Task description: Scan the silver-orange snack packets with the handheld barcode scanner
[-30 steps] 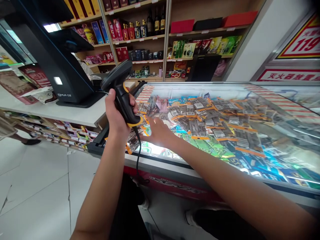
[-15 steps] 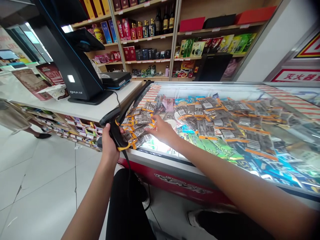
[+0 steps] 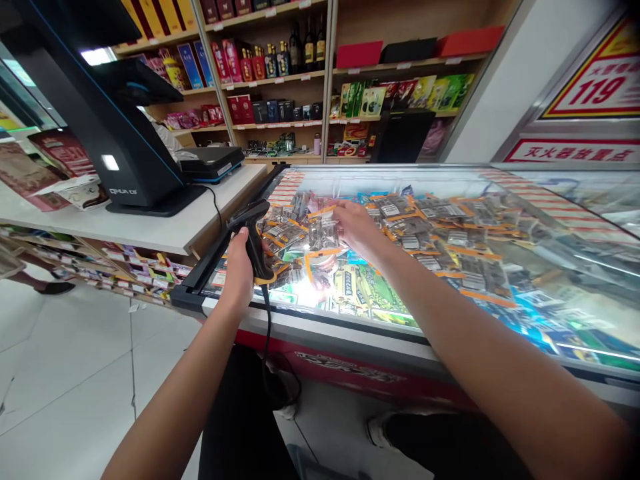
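Note:
My left hand point(image 3: 240, 270) is wrapped round the grip of a black and yellow barcode scanner point(image 3: 256, 247), whose cable hangs down in front of the freezer. With its fingers pinched, my right hand point(image 3: 356, 227) holds the edge of a clear snack packet point(image 3: 323, 232) with orange ends and a white label. That packet is above the glass, right of the scanner head. Under and behind the scanner lies a loose pile of similar packets point(image 3: 284, 230). More of them, a second pile point(image 3: 440, 220), are spread over the glass to the right of my right hand.
The glass-topped chest freezer point(image 3: 310, 333) runs across in front of me, with colourful packs inside. On the left, a white counter point(image 3: 170, 233) carries a black checkout terminal point(image 3: 135, 153) and a scale point(image 3: 213, 163). Stocked shelves point(image 3: 280, 77) stand behind. A person's leg and shoe point(image 3: 55, 288) show at far left.
My right hand has gone from reaching at the left pile to gripping a packet and moving it right. The scanner in my left hand has shifted right in the view, which has itself turned right.

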The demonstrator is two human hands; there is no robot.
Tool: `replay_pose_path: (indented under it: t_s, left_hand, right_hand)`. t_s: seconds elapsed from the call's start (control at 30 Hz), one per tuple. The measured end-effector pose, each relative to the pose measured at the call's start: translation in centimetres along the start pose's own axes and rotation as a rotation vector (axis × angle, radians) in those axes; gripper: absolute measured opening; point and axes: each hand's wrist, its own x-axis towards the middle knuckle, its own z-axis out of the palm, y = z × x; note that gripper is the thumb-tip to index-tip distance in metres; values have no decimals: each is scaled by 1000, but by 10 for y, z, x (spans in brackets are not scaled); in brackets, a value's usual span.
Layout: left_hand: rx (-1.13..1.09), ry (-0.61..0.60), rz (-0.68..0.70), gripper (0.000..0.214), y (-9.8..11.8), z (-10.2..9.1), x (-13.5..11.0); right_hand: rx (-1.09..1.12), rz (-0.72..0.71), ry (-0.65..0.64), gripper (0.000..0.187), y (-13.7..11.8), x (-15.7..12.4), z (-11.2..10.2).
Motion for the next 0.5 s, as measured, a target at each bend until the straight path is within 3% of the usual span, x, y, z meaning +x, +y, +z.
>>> replay_pose_path:
  t_s: [0.07,0.17,0.37,0.43,0.5]
  left_hand:
    - [120,-91,117,43,8,4,-2]
    - [212,-320,209,42,22,21,2]
    - [223,-871,178,51,33,73,43]
    - [215,-990,142,50,29,83,56]
    - [197,-1036,99,50,24,86,64]
  right_hand:
    - [105,-6,33,24,-4,6,-11]
    - [142,-102,102,27,-11,11,-24]
    - [55,-260,266,39,-14,21,-47]
    - [9,-288,356,42,-12,26,-56]
    - [-32,-301,415,43,-10,30,-64]
